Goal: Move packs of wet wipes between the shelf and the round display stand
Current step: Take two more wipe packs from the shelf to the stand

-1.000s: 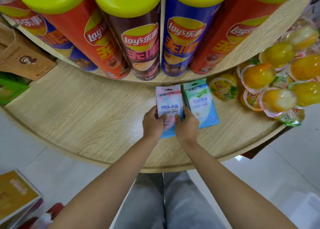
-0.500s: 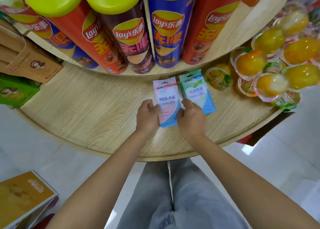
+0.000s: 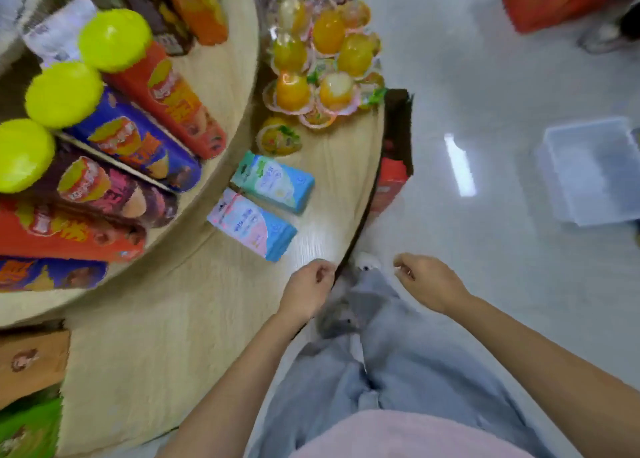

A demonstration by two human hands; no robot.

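Pink wipes pack (image 3: 251,223) & teal wipes pack (image 3: 273,182) lie flat, side by side, on the round display stand (image 3: 207,301) inside its rim, prob. light, soft, slick (pinch a short end); left hand (image 3: 306,293) at the rim, right hand (image 3: 427,282) beyond it, fingers (image 3: 320,270) loosely curled, empty.

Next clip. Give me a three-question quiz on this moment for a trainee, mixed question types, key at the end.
1. True or false: the left hand grips the pink wipes pack.
2. Where on the round stand does the green wipes pack lie? A) on the upper tier; B) on the lower tier, beside the pink wipes pack; C) hanging over the edge.
3. Fill in: the right hand holds ____.
Key: 1 false; 2 B; 3 nothing.
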